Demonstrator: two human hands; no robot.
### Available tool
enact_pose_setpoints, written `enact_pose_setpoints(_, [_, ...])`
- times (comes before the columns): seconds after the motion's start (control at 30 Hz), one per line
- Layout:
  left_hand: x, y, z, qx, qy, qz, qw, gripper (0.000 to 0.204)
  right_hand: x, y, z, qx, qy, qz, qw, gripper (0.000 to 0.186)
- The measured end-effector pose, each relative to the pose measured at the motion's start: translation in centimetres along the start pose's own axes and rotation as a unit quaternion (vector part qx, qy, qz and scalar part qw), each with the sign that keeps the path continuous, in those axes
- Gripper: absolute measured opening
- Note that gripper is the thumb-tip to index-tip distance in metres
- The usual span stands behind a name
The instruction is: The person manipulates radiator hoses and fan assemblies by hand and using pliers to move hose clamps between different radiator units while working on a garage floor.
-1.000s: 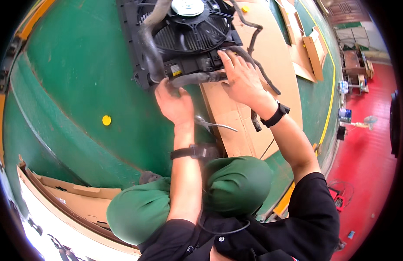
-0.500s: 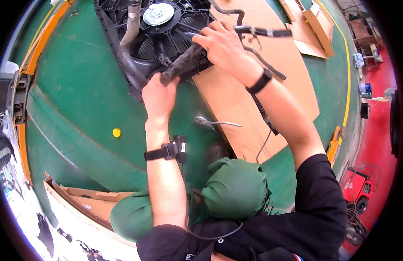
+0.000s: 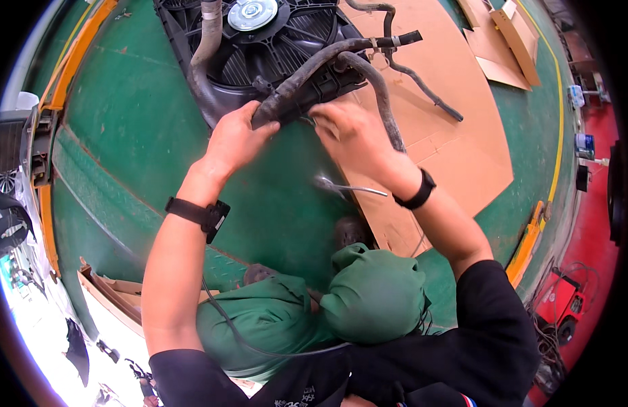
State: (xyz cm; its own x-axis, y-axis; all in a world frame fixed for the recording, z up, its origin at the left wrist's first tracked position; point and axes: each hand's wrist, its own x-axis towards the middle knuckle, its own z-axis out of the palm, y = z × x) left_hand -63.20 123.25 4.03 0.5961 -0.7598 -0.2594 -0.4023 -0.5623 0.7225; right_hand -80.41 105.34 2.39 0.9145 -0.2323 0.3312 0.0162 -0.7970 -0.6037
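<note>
I see the left hand wrapped around the near end of a hose, which runs up and rightward from that grip, past the fan. Beside it, the right hand curls, blurred; I cannot tell whether it holds anything. Cardboard lies rightward.

Left fingers on dark hose

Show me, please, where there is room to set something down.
Green floor is bare between the orange rail and the fan, as is the cardboard right of the right hand, below the thin hose. It is crowded at the fan's lower edge, where the left hand grips the thick hose.
</note>
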Motion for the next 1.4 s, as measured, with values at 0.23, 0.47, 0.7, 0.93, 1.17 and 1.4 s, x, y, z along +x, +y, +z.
enact_pose_setpoints(0.23, [0.1,-0.1,-0.4,0.01,-0.029,0.012,0.999,0.032,-9.3,0.6,2.9,-0.047,-0.198,0.153,0.967,0.039])
enact_pose_setpoints(0.47, [2.3,0.3,0.5,-0.154,-0.002,-0.017,0.988,0.042,-14.4,0.0,5.4,-0.23,-0.277,0.119,0.925,0.048])
enact_pose_setpoints(0.7, [2.2,-1.1,0.4,-0.403,-0.067,-0.071,0.91,0.034,-16.8,0.6,5.0,-0.271,-0.19,0.148,0.932,0.06])
enact_pose_setpoints(0.93, [1.1,-1.0,0.2,-0.392,-0.08,-0.024,0.916,0.044,-17.8,0.5,5.4,-0.312,-0.278,0.067,0.906,0.045])
enact_pose_setpoints(1.17, [1.0,-1.4,-0.6,-0.346,-0.068,-0.033,0.935,0.058,-16.7,-0.1,7.4,-0.382,-0.311,-0.053,0.869,0.033])
enact_pose_setpoints(1.4, [0.5,-0.9,-1.4,-0.285,-0.068,-0.018,0.956,0.062,-16.1,2.8,10.1,-0.271,-0.355,0.064,0.892,0.013])
